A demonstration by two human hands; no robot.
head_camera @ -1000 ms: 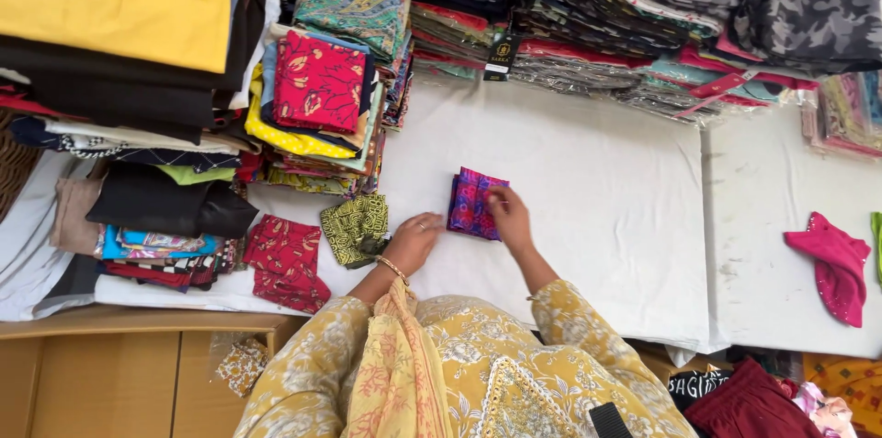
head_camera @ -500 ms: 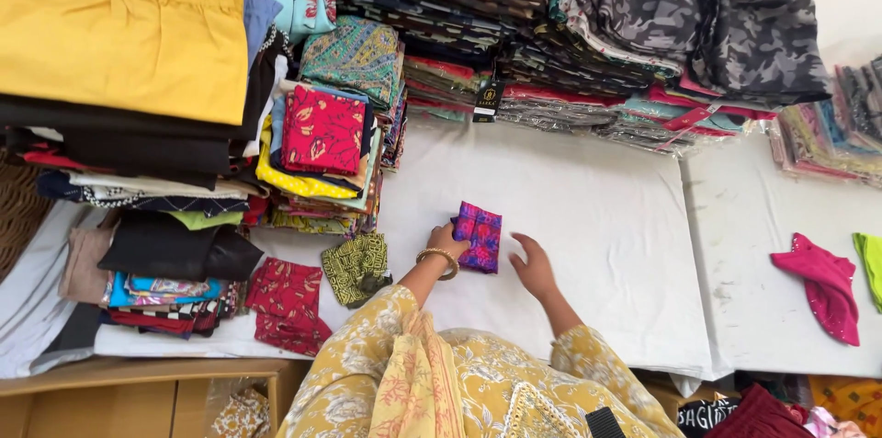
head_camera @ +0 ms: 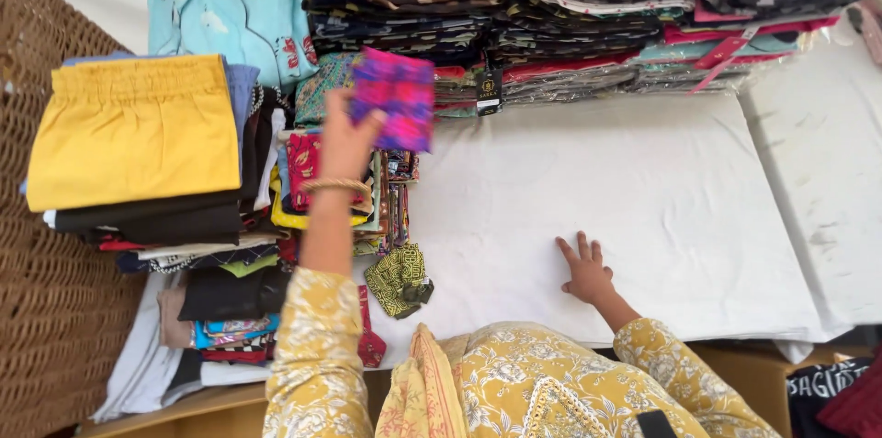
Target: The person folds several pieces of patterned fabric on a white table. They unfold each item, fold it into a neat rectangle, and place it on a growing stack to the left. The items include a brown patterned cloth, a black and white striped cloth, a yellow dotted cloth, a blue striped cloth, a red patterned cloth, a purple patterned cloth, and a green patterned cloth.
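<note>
The left hand (head_camera: 347, 139) was lifted over the piles at the left side, and it pinched a small folded cloth (head_camera: 395, 98) of pink and purple pattern at its lower left edge, thumb under and fingers closed on it, so the cloth was in the air above the stack of printed folded pieces (head_camera: 317, 171) and in front of the long row of folded garments (head_camera: 551, 43) at the back. The cloth looked light and soft, and it kept a flat square shape only because it was folded in several layers (a grip at one corner alone would probably let the layers hang open). I judged that it was not slippery and not fragile, and that the best place to hold it was along the folded edge, with the layers pressed together between thumb and fingers. The right hand (head_camera: 585, 271) lay flat on the white surface (head_camera: 661, 190) with the fingers spread, holding nothing. A small folded green and black piece (head_camera: 401, 279) lay on the surface near the person's body, just beside the low piles, and a yellow folded garment (head_camera: 136, 130) topped the tall stack next to the wicker basket (head_camera: 46, 291)
</note>
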